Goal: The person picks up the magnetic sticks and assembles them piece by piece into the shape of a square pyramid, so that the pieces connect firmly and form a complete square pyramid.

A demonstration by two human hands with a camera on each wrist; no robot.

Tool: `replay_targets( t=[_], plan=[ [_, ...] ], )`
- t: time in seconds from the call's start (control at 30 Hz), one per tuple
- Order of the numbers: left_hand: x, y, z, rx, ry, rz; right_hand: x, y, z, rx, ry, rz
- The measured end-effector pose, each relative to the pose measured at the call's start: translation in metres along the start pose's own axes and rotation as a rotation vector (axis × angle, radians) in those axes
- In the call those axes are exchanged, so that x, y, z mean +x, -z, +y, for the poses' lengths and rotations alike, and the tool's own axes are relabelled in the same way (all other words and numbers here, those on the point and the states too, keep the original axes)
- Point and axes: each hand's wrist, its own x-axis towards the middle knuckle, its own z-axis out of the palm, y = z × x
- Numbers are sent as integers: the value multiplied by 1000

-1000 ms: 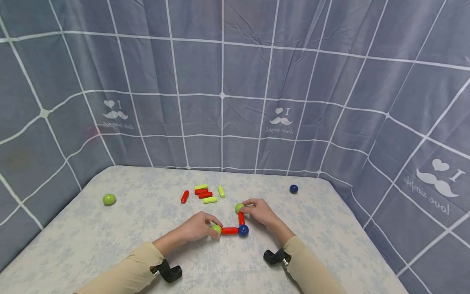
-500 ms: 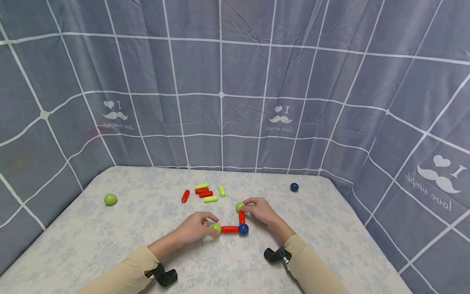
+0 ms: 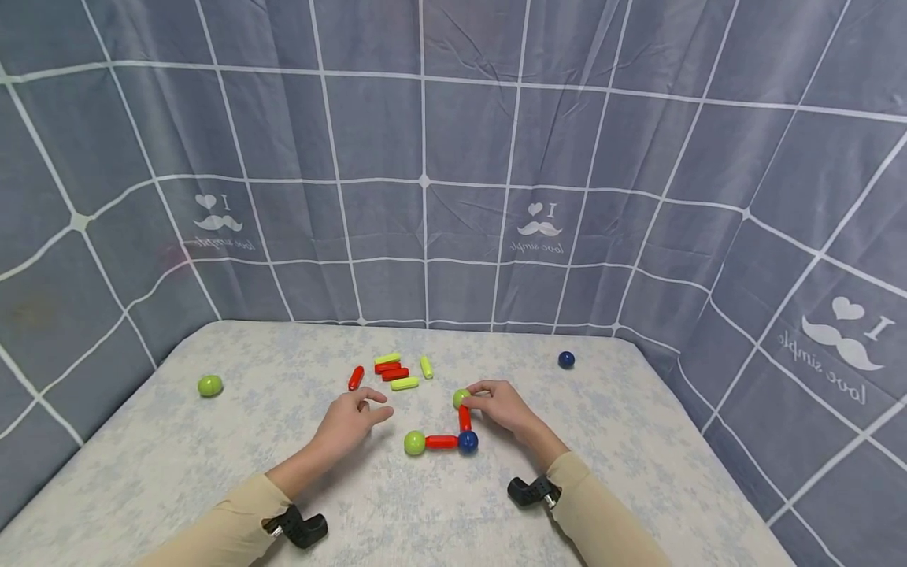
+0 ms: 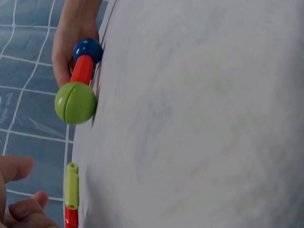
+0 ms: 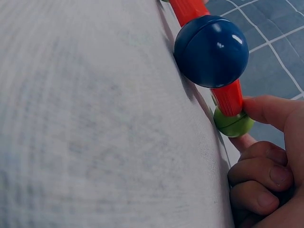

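Observation:
An L-shaped piece lies mid-table. Its blue ball (image 3: 468,442) forms the corner, and one red rod (image 3: 442,442) runs left from it to a green ball (image 3: 414,442). A second red rod (image 3: 464,419) runs away from the corner to another green ball (image 3: 460,398). My right hand (image 3: 501,405) pinches that far green ball between thumb and finger; the right wrist view shows the other fingers curled beneath. My left hand (image 3: 350,421) hovers apart from the piece, fingers loosely bent and holding nothing, close to a loose red rod (image 3: 356,378).
Past my left hand lies a loose group of red rods (image 3: 394,374) and yellow rods (image 3: 405,383). A spare green ball (image 3: 210,386) sits at the far left, a spare blue ball (image 3: 566,360) at the back right. A grey checked curtain (image 3: 468,236) surrounds the table (image 3: 609,441).
My left hand has let go of the near green ball and moved left and away, towards the loose rods. My right hand stays on the far green ball.

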Motion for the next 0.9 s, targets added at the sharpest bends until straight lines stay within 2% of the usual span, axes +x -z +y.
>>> replay_targets(
  t=[0.17,0.4,0.53,0.9],
  plan=[
    [9,9,-3,3,34,79,0,1,0,-5,3,0],
    [28,21,-9,52,98,182,0,1,0,7,1,-7],
    [37,25,-13,39,145,209,1,0,2,-4,10,-2],
    [50,22,-23,71,182,258,1,-1,1,-10,13,4]
  ],
)
